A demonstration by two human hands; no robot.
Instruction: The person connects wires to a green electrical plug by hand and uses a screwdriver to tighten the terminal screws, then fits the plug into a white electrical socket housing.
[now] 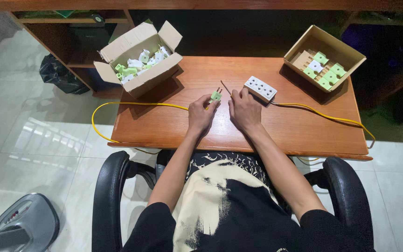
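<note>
Seated person at a reddish-brown wooden surface [173, 126], viewed from above.

Left hand [200, 116]: fingers closed round a small green plastic plug with two metal pins [216, 96], pins pointing toward 1 o'clock. The plug is held just above the surface centre.

Right hand [244, 111]: fingers curled, pinching a thin dark rod-like tool [226, 87], possibly a small screwdriver; its tip cannot be made out. The fingertips lie just beside the white rectangular multi-socket block [260, 88], which sits at 1 o'clock from the hands.

A yellow cable [131, 103] runs from the plug off the 9 o'clock edge; a second stretch leaves the socket block toward 3 o'clock.

Open cardboard box of loose green and white plug parts [138, 58] at 11 o'clock. Shallow cardboard tray holding green and white plugs in rows [323, 57] at 2 o'clock.

Risks, as judged: the thin tool could slip off the small plug and strike the left fingers, since the grip is close. The cable looping over the surface edge could snag on the black chair arm [110, 182] and drag the plug or socket block.
</note>
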